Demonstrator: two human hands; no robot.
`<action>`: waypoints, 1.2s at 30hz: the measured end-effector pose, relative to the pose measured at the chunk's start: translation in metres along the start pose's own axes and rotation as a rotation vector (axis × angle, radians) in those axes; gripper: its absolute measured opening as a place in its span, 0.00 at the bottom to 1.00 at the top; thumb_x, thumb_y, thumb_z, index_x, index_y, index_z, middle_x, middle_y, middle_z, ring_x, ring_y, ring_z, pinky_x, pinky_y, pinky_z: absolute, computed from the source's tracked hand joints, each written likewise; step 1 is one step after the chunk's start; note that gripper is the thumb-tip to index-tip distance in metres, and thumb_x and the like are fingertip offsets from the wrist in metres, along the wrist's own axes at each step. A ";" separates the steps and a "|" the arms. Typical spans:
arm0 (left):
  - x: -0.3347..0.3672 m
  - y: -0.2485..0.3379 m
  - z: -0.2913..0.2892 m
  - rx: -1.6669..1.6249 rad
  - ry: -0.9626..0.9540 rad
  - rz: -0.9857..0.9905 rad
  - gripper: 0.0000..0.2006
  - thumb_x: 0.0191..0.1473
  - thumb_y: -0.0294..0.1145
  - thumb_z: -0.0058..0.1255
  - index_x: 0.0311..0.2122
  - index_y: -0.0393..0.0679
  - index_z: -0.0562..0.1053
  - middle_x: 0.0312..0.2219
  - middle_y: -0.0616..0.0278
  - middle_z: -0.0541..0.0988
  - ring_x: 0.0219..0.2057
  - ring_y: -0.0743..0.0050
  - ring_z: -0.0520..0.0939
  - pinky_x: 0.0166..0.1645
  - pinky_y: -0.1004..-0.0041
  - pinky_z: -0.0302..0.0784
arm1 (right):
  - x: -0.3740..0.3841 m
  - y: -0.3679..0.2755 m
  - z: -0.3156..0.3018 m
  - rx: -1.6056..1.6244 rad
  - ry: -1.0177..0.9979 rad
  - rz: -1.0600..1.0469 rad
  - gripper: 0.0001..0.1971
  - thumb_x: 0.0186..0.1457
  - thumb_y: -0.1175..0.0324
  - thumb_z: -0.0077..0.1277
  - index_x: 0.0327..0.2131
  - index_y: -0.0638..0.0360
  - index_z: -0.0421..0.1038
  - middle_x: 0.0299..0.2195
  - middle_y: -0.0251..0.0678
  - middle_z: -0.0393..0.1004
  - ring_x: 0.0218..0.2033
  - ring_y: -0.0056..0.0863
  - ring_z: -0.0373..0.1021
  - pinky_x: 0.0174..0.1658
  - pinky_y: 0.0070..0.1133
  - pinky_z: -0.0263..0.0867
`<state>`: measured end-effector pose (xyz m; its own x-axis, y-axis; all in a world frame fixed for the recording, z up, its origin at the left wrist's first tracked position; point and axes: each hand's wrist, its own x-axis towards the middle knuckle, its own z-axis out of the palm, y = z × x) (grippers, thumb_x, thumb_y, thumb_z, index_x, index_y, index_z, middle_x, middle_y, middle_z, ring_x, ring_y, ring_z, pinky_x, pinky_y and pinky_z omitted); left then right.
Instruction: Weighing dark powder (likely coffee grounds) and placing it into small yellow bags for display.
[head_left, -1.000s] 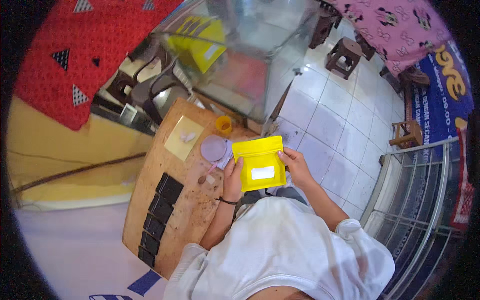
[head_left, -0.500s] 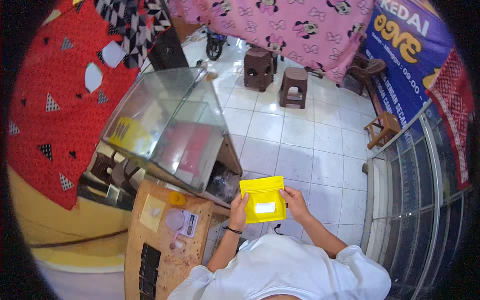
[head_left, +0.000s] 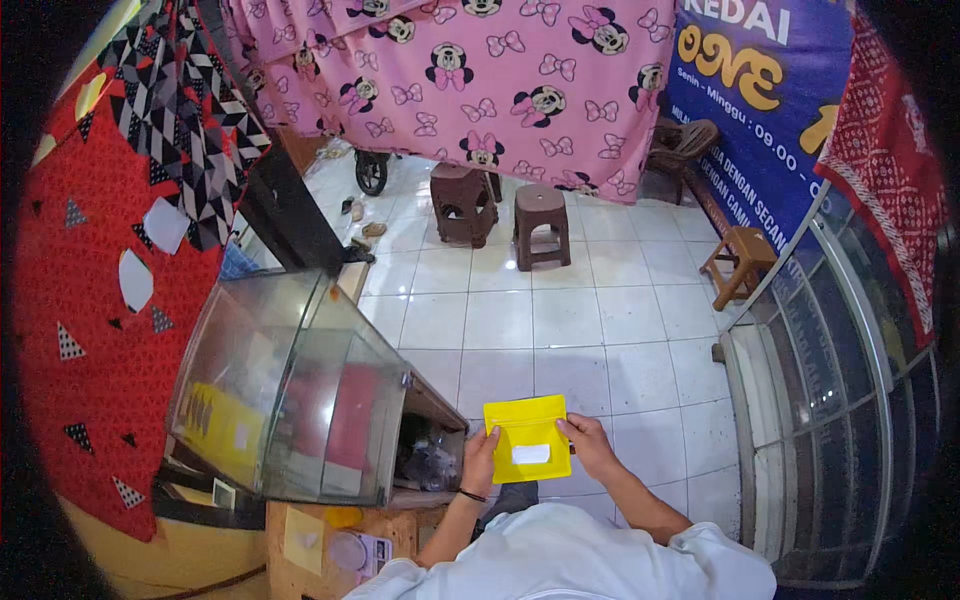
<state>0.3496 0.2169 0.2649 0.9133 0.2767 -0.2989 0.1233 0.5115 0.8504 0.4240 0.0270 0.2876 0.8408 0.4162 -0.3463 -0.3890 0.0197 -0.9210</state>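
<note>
A flat yellow pouch [head_left: 528,436] with a white label hangs upright in front of my chest, held by its two side edges. My left hand [head_left: 480,459] pinches the left edge, thumb on the front face; a dark band circles that wrist. On the opposite edge, my right hand [head_left: 591,446] grips near the upper corner, also with its thumb in front. The fingers behind the pouch are hidden.
Left of me stands a glass display case [head_left: 285,395], beside a wooden table [head_left: 290,570] with a small scale [head_left: 372,553]. Brown stools [head_left: 542,222] stand on the white tiled floor [head_left: 570,318]. A pink printed cloth [head_left: 520,95] hangs ahead; glass panels [head_left: 840,400] line the right.
The view has tilted up and shifted, so more of the pink cloth shows and less of the table. The pouch stays in both hands, appearing slightly lower in the picture.
</note>
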 end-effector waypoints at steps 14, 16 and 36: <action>0.135 0.090 -0.038 -0.002 0.123 0.118 0.15 0.60 0.34 0.43 0.49 0.36 0.68 0.43 0.62 0.76 0.44 0.75 0.75 0.50 0.74 0.68 | 0.187 -0.070 0.068 -0.132 -0.194 -0.154 0.08 0.57 0.73 0.48 0.39 0.66 0.71 0.29 0.28 0.73 0.30 0.13 0.67 0.34 0.15 0.64; 0.141 0.094 -0.048 -0.008 0.192 0.115 0.15 0.60 0.34 0.43 0.49 0.37 0.68 0.43 0.62 0.75 0.44 0.74 0.74 0.50 0.74 0.68 | 0.209 -0.074 0.077 -0.180 -0.265 -0.168 0.08 0.57 0.73 0.47 0.39 0.66 0.71 0.29 0.28 0.73 0.30 0.14 0.67 0.34 0.16 0.64; 0.165 0.130 0.010 -0.026 1.090 0.667 0.13 0.55 0.31 0.52 0.44 0.36 0.71 0.37 0.65 0.77 0.37 0.80 0.76 0.43 0.77 0.71 | 0.370 -0.181 0.195 -0.330 -1.420 -0.171 0.11 0.57 0.70 0.48 0.42 0.66 0.70 0.34 0.32 0.74 0.34 0.16 0.68 0.39 0.17 0.65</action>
<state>0.5202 0.3212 0.3306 0.0036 0.9996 -0.0289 -0.2528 0.0289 0.9671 0.7317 0.3548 0.3616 -0.2778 0.9592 0.0519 -0.0588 0.0370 -0.9976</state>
